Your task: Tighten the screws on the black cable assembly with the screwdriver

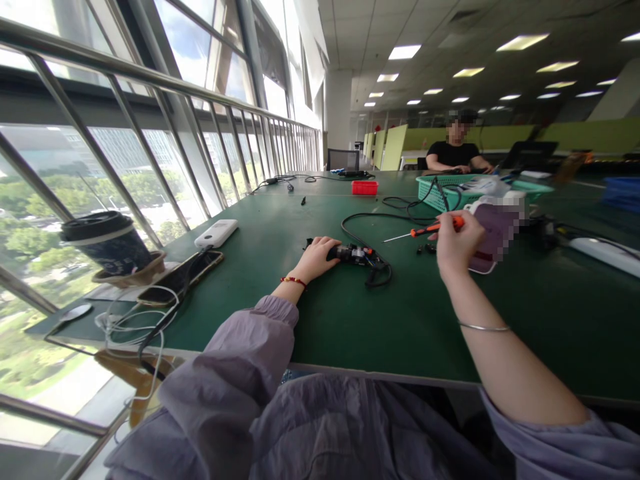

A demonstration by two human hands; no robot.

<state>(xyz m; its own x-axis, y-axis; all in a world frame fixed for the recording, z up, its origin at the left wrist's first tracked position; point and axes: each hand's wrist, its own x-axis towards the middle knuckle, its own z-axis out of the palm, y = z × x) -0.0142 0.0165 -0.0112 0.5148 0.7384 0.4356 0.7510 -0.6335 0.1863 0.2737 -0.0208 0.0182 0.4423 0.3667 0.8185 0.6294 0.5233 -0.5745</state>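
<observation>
Over the green tabletop (360, 327), my hands are apart: left hand (320, 257) clasping one end of the black device (356, 255), right hand (459, 243) gripping an orange screwdriver (425, 230) off its right.

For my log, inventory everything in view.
table: 1, green, centre
device: 1, mostly black, centre
screwdriver: 1, orange, black, right
small parts: several, black, right
slab: 1, purplish, right
baskets: several, green, blue, right
box: 1, red, far centre
cup: 1, dark, left
phone: 1, black, left
gadget: 1, white, left
strip: 1, white, right
cables: several, black, white, scattered
railing: 1, silver, left
person: 1, black top, far
left grip: 1, bare, holding device
right grip: 1, bare, holding screwdriver
</observation>
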